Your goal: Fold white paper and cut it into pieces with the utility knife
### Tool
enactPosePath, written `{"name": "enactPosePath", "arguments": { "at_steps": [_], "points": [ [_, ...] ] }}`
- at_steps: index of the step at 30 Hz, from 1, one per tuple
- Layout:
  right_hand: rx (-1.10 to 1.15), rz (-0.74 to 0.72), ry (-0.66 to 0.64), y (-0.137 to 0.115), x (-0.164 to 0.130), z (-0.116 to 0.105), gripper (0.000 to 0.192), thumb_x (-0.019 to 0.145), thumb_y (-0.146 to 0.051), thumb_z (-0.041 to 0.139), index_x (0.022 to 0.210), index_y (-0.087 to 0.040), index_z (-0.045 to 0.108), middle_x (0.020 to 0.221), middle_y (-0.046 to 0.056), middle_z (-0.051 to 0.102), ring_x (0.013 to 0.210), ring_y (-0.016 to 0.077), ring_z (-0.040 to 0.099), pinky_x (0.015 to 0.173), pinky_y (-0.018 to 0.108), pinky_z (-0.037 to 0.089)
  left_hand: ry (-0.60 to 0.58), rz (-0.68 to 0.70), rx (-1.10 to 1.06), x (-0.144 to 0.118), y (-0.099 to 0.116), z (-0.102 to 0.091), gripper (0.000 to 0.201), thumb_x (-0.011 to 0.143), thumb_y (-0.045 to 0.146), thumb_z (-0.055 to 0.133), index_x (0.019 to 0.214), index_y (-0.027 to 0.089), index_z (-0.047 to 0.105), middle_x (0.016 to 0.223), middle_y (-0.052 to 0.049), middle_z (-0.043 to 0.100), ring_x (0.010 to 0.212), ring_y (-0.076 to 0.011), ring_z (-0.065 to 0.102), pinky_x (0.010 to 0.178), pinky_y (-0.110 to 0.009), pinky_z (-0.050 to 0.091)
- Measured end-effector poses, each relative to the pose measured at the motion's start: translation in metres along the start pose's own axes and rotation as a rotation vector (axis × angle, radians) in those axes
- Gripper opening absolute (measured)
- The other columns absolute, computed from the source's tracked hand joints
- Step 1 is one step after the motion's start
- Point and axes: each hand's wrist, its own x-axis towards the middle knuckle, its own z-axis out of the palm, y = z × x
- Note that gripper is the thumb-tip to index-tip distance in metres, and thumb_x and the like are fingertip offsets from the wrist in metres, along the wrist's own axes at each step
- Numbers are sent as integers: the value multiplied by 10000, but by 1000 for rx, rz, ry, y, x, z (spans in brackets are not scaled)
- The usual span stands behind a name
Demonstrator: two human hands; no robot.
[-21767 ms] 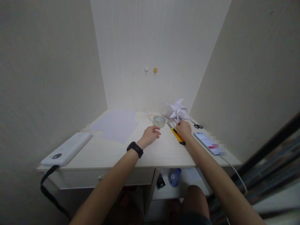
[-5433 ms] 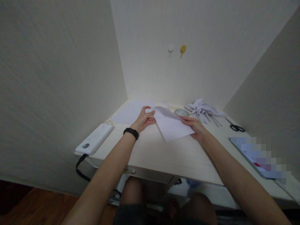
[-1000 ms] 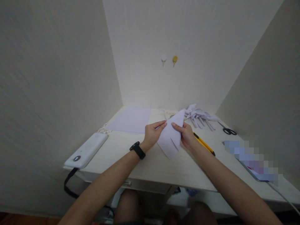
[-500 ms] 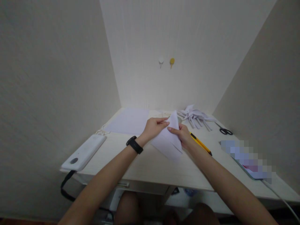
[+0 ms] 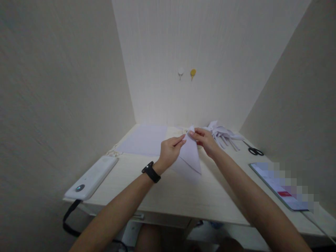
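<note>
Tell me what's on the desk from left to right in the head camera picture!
White power bank → flat paper sheet → left hand → folded paper → right hand → paper pinwheels → scissors → phone.

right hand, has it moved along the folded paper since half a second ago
Yes. The right hand has gone up the folded paper to its top tip, farther from the near desk edge, where it meets the left hand.

Folded sheet [image 5: 191,154] was thin matt white paper; surface [image 5: 183,190] pale wood grain, matt; power bank [image 5: 91,172] smooth white plastic; phone [image 5: 278,185] glossy.
</note>
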Motion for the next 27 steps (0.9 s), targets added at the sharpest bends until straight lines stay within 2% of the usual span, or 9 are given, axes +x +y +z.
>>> {"name": "enactPosePath", "arguments": {
  "at_steps": [5,10,15,21,27],
  "points": [
    [-126,-133,-72,-38,24,8,428,579,-570,849,688,-181,710,628,8,639,571,129,523,511,244,378,153,182,49,0,1,-5,253,921,210,644,1153,214,744,1019,-61,783,855,-150,736,799,-266,580],
    [-120,-197,-128,-59,25,17,421,556,-544,870,656,-169,708,601,6,628,560,119,522,536,252,405,232,279,108,0,5,-10,266,939,179,616,1179,196,730,995,-70,782,848,-138,729,798,-250,580],
    [-112,-210,-151,-67,17,19,412,566,-529,872,689,-164,726,639,23,664,580,128,554,549,256,431,252,337,135,-2,8,-12,281,940,152,608,1199,185,715,998,-78,776,852,-132,719,795,-243,577],
    [-151,-283,-98,-68,15,21,395,586,-537,862,656,-173,724,631,33,674,590,151,577,566,279,450,265,343,168,-4,10,-11,299,955,167,589,1234,194,695,1023,-81,770,876,-137,714,807,-255,576],
    [-119,-296,-62,-66,16,21,383,575,-519,872,684,-175,743,662,45,702,600,152,597,580,284,486,276,355,164,-5,9,-10,300,954,161,589,1231,197,699,981,-72,767,854,-131,708,782,-245,574]
  ]
}}
